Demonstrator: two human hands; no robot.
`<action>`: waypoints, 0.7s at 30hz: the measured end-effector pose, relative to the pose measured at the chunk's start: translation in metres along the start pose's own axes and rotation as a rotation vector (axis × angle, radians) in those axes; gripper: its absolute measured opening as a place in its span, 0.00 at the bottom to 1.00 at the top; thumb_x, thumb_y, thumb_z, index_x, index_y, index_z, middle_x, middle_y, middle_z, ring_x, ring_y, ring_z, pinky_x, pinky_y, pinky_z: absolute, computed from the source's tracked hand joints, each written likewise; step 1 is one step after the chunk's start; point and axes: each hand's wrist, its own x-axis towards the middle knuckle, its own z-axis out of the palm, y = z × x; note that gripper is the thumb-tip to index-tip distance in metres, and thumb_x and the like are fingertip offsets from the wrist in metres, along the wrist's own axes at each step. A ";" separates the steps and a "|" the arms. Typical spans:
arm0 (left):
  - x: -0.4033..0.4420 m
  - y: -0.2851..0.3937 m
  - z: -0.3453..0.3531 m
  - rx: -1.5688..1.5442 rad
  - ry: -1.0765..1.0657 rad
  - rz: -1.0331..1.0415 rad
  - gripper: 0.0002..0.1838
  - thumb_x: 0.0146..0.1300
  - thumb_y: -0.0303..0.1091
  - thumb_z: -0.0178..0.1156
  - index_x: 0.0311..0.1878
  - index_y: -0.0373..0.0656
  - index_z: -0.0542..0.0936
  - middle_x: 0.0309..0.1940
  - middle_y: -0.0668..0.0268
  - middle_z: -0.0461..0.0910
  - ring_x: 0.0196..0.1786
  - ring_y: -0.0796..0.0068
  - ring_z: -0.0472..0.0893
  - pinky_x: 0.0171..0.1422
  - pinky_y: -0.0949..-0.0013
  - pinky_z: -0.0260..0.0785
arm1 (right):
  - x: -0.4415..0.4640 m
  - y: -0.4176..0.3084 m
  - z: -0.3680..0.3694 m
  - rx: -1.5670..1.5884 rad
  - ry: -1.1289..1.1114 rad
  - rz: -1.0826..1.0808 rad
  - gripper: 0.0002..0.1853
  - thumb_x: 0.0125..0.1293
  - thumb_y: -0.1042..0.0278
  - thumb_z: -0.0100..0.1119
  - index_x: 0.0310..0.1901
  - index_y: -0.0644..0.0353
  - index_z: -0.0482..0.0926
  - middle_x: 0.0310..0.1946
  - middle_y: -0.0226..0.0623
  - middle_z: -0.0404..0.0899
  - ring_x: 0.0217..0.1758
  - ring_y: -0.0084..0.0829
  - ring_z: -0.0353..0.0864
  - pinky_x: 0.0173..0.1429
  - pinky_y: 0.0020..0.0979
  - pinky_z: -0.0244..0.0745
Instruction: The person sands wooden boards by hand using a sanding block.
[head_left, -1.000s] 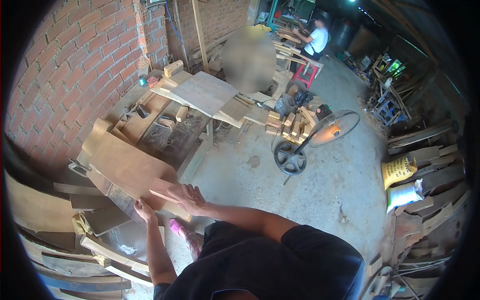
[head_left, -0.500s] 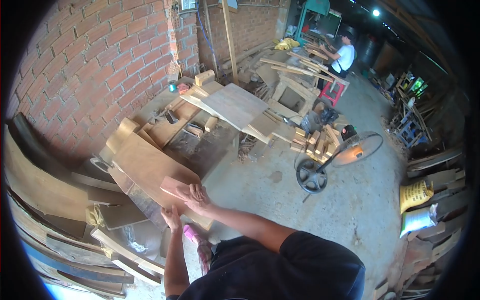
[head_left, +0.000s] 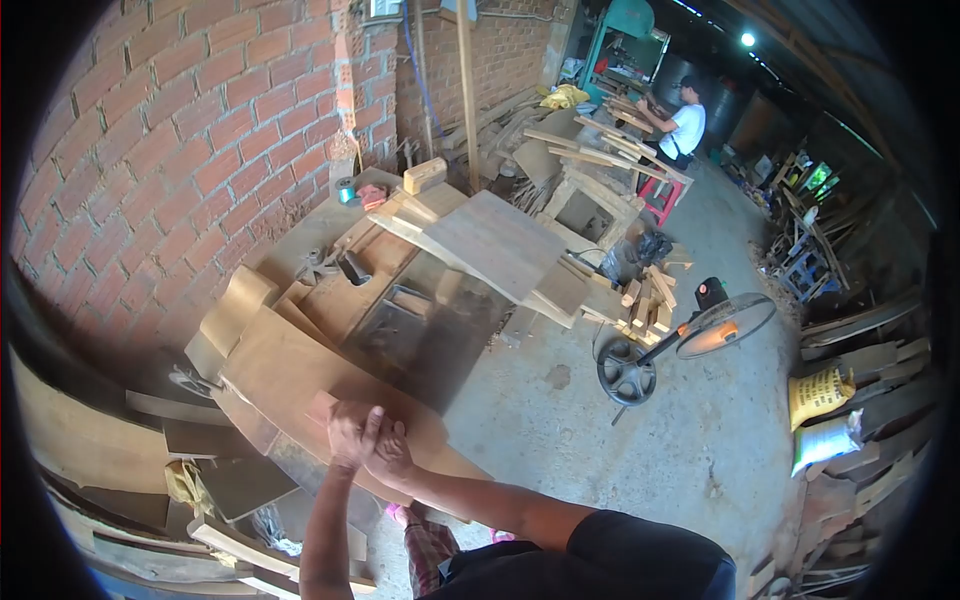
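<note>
A broad, curved wooden panel (head_left: 290,365) lies on the workbench in front of me. On its near part rests a flat reddish piece (head_left: 321,407), mostly hidden under my hands; I cannot make out its exact kind. My left hand (head_left: 347,432) is closed over this piece, thumb toward the right. Close against it, my right hand (head_left: 388,450) presses down with bent fingers, and the two hands overlap.
Behind the panel, the bench carries a wooden frame, a hand plane (head_left: 354,268) and a wide flat board (head_left: 495,245). A fan (head_left: 627,370) stands on the floor to the right. Curved boards (head_left: 95,425) are stacked at left. Farther back, a person (head_left: 685,130) handles wood strips.
My left hand has moved from the panel's near edge onto the reddish piece, beside my right hand. The piece has shifted a little toward the near left. My view has tilted slightly.
</note>
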 end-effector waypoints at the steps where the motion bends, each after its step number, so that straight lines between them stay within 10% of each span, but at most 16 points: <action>1: -0.003 -0.027 -0.002 -0.007 -0.008 -0.004 0.16 0.68 0.44 0.56 0.48 0.43 0.84 0.39 0.58 0.84 0.46 0.56 0.80 0.57 0.52 0.67 | 0.013 -0.013 0.008 0.006 -0.005 -0.007 0.37 0.61 0.68 0.56 0.66 0.83 0.55 0.50 0.60 0.71 0.47 0.49 0.72 0.45 0.52 0.63; 4: -0.001 -0.129 -0.014 0.535 0.309 0.294 0.11 0.68 0.36 0.60 0.45 0.39 0.84 0.32 0.55 0.82 0.38 0.49 0.79 0.53 0.50 0.71 | 0.086 -0.051 0.063 -0.023 0.183 -0.063 0.41 0.63 0.67 0.55 0.72 0.80 0.49 0.50 0.55 0.74 0.52 0.48 0.74 0.48 0.51 0.65; 7: 0.040 -0.197 -0.049 0.330 0.305 0.034 0.13 0.72 0.36 0.56 0.43 0.38 0.85 0.31 0.51 0.82 0.41 0.47 0.79 0.59 0.46 0.68 | 0.169 -0.086 0.073 -0.116 0.298 -0.059 0.36 0.62 0.61 0.54 0.70 0.70 0.61 0.42 0.43 0.77 0.42 0.37 0.74 0.38 0.43 0.65; 12: 0.082 -0.197 -0.094 -0.141 0.255 -0.478 0.21 0.71 0.48 0.57 0.34 0.39 0.86 0.32 0.52 0.85 0.37 0.49 0.81 0.50 0.54 0.71 | 0.215 -0.110 0.087 -0.248 0.167 -0.041 0.40 0.63 0.59 0.56 0.73 0.67 0.56 0.48 0.43 0.76 0.46 0.37 0.73 0.50 0.47 0.67; 21: 0.041 -0.134 -0.038 0.348 0.257 -0.160 0.16 0.68 0.44 0.54 0.36 0.47 0.87 0.37 0.60 0.87 0.46 0.57 0.81 0.60 0.54 0.62 | 0.135 -0.058 0.062 -0.033 0.095 -0.066 0.43 0.63 0.65 0.58 0.73 0.76 0.48 0.53 0.52 0.74 0.51 0.44 0.73 0.52 0.50 0.66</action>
